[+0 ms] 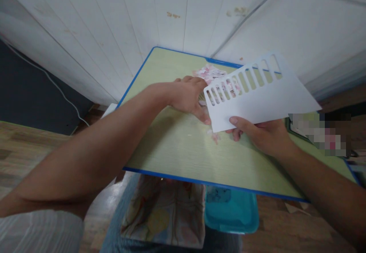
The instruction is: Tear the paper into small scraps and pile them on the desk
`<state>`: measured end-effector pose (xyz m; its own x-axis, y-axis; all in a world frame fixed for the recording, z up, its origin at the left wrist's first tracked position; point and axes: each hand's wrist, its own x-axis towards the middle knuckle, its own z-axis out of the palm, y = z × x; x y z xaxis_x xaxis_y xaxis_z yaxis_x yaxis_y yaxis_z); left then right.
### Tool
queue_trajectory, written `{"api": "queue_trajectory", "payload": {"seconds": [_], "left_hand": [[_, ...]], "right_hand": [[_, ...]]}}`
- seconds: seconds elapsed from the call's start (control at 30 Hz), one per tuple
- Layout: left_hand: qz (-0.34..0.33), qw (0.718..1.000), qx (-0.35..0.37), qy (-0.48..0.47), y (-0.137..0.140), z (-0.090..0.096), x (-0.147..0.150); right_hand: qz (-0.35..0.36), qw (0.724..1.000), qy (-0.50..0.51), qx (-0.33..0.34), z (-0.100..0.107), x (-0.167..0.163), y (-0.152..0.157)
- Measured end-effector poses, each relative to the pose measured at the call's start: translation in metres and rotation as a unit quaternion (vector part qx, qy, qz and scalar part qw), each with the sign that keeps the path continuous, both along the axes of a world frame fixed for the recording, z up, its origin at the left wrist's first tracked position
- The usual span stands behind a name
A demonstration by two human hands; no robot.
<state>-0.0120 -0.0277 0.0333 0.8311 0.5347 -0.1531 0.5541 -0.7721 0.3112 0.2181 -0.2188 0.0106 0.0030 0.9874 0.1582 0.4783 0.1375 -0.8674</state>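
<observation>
- While the right hand [265,135] gripped a white card [257,102] by its near edge, thumb on top and fingers curled underneath, the left hand [187,95] lay palm down with its fingers spread, holding nothing that could be seen.
- Slanted over the right half of the table [171,146], the card had a row of rounded slots along its far edge, short at the left end and longer toward the right.
- Pink-and-white scraps [210,72] were heaped just beyond the left hand, some showing through the slots; whether the fingertips touched them could not be told.
- The left thumb was right beside the card's left end; contact was unclear.
- A small pink piece [215,137] sat nearer the person, below the card's left corner.
- Blue edging ran round the pale green tabletop, which stood against a white wall [114,24].
- Below the near edge were a patterned cloth [166,215] and a teal tub [231,215].
</observation>
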Motion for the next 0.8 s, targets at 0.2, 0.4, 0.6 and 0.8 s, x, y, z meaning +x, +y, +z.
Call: {"api": "queue_trajectory", "payload": {"seconds": [0.2,0.4,0.6,0.8], "left_hand": [[0.007,0.998,-0.019,0.053,-0.019,0.001,0.004],[0.003,0.998,-0.009,0.056,-0.024,-0.002,0.004],[-0.012,0.998,0.007,0.055,-0.022,0.0,0.003],[-0.002,0.998,-0.007,0.069,-0.028,0.005,0.004]], "right_hand": [[-0.005,1.0,-0.003,0.003,0.001,0.0,0.001],[-0.014,0.999,-0.047,0.009,0.003,0.002,0.0],[-0.033,0.996,-0.067,0.041,0.005,0.001,-0.003],[0.001,0.998,-0.059,0.021,0.003,-0.004,-0.007]]}}
